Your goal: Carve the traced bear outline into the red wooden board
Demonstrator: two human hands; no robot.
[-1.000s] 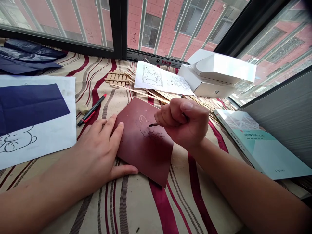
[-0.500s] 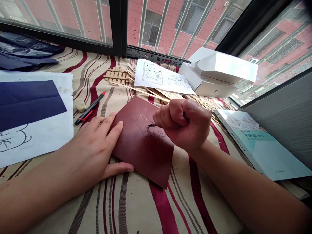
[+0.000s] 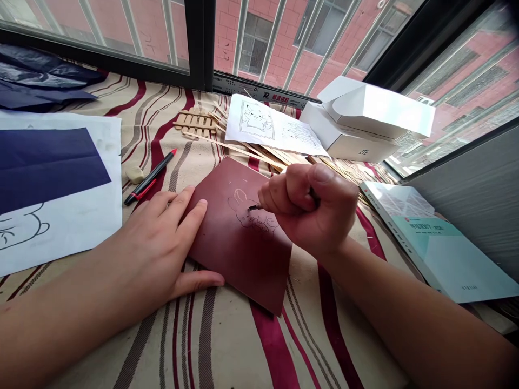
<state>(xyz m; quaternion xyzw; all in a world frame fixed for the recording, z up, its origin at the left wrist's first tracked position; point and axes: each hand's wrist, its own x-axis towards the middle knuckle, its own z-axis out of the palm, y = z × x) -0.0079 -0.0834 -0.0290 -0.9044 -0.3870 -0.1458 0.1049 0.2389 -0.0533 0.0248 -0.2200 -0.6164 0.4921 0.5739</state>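
Observation:
A dark red board (image 3: pixel 243 265) lies at an angle on the striped cloth, with a line drawing of a long-eared animal on it. One ear shows pale scored lines, and small shavings are scattered nearby. My right hand (image 3: pixel 310 208) is a fist around a carving tool (image 3: pixel 254 207); only its dark tip sticks out, at the drawing, the handle being hidden in the fingers. Flat and spread, my left hand (image 3: pixel 162 243) rests over the board's left edge, fingertips on its surface and thumb at its lower edge.
Left of the board are a black and red pen (image 3: pixel 150 177), an eraser (image 3: pixel 135 174) and a paper with dark blue sheet (image 3: pixel 48 167). Behind lie wooden sticks (image 3: pixel 263 155), a drawing sheet (image 3: pixel 275 124) and a white box (image 3: pixel 357 143). A book (image 3: pixel 441 243) is at right.
The view has shifted very slightly. The tool tip stays at nearly the same spot on the drawing, and my left hand stays in place on the board.

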